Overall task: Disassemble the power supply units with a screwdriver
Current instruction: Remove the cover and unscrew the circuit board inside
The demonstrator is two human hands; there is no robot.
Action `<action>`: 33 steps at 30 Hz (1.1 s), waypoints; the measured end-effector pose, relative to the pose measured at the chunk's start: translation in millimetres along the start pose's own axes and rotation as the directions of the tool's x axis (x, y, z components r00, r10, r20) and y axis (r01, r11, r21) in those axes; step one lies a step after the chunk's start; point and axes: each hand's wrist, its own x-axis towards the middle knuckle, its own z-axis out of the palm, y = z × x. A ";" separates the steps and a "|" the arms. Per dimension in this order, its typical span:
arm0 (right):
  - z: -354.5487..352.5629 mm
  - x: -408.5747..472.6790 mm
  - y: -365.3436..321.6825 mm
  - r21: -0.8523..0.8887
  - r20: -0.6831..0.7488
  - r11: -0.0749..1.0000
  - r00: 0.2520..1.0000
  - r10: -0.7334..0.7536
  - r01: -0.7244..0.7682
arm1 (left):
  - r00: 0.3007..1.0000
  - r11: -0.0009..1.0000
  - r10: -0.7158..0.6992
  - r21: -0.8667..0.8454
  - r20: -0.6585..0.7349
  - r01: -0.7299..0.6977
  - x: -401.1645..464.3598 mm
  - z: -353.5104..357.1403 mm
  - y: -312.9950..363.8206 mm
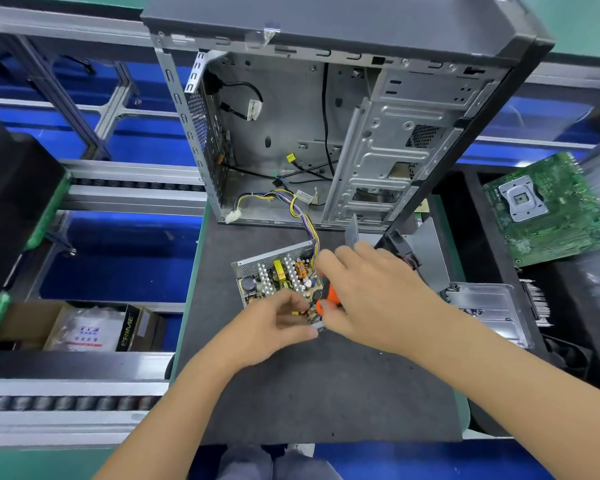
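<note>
R hand grips orange screwdriver, tip toward PSU.

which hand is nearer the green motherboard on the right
Right. The right hand, gripping the orange-handled screwdriver over the open power supply unit, is nearer the green motherboard; the left hand is farther left.

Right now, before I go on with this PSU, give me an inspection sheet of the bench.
Surface: dark mat, bare in front.
Job's things: PSU on mat, cover off, board exposed; orange screwdriver at its near right corner.
Clutter: motherboard, metal cover at right.
Grippers: right hand grips screwdriver; left hand rests on the PSU's near edge.
Cables: wire bundle runs from PSU into case.
Surroundings: roller conveyor, cardboard box at left.
</note>
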 end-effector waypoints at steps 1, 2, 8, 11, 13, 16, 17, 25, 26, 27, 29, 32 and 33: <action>-0.6 0.3 -0.8 -0.017 0.015 1.000 1.000 -0.006 0.006 | 0.998 0.999 0.042 0.019 -0.052 -0.041 -0.5 -3.4 6.5; -0.7 0.1 -1.7 -0.045 0.015 0.999 1.000 -0.019 0.020 | 0.991 0.995 0.088 0.057 -0.098 -0.083 -1.3 -7.0 13.6; -3.1 4.3 0.3 -0.112 0.004 0.994 1.000 -0.003 0.004 | 0.930 0.922 0.364 0.166 -0.062 -0.350 -1.2 -4.9 50.5; -1.2 7.0 4.4 -0.036 0.023 0.999 1.000 0.002 -0.001 | 0.917 0.914 0.396 0.108 -0.038 -0.391 2.4 -0.4 52.6; -0.4 5.8 8.6 0.130 0.026 0.991 0.999 -0.029 0.025 | 0.922 0.921 0.386 0.076 -0.027 -0.383 4.0 1.6 51.0; -7.1 2.5 13.4 0.511 0.050 0.860 0.999 -0.006 -0.020 | 0.925 0.928 0.373 0.042 -0.069 -0.371 5.5 1.1 48.2; -9.2 2.2 13.5 0.526 0.055 0.849 0.998 0.011 -0.039 | 0.922 0.926 0.376 0.062 -0.092 -0.372 7.0 0.3 47.9; -16.6 12.1 -6.6 0.173 -0.066 0.973 0.984 0.166 -0.153 | 0.873 0.906 0.421 0.154 -0.244 -0.394 16.7 16.0 49.3; -15.5 12.6 -5.4 0.207 -0.067 0.968 0.985 0.159 -0.143 | 0.888 0.922 0.387 0.113 -0.249 -0.370 16.8 15.9 47.5; -15.3 12.6 -3.4 0.243 -0.073 0.960 0.985 0.159 -0.137 | 0.906 0.936 0.352 0.060 -0.236 -0.347 15.9 14.4 45.6; -16.9 11.0 1.3 0.314 -0.101 0.942 0.982 0.160 -0.121 | 0.932 0.944 0.321 -0.026 -0.170 -0.330 13.3 7.5 41.8; -18.5 9.1 7.2 0.434 -0.115 0.897 0.982 0.150 -0.086 | 0.935 0.938 0.339 -0.045 -0.103 -0.345 11.7 2.2 40.0; -18.7 9.6 7.4 0.458 -0.108 0.886 0.985 0.134 -0.070 | 0.937 0.940 0.334 -0.036 -0.101 -0.339 12.5 2.3 40.3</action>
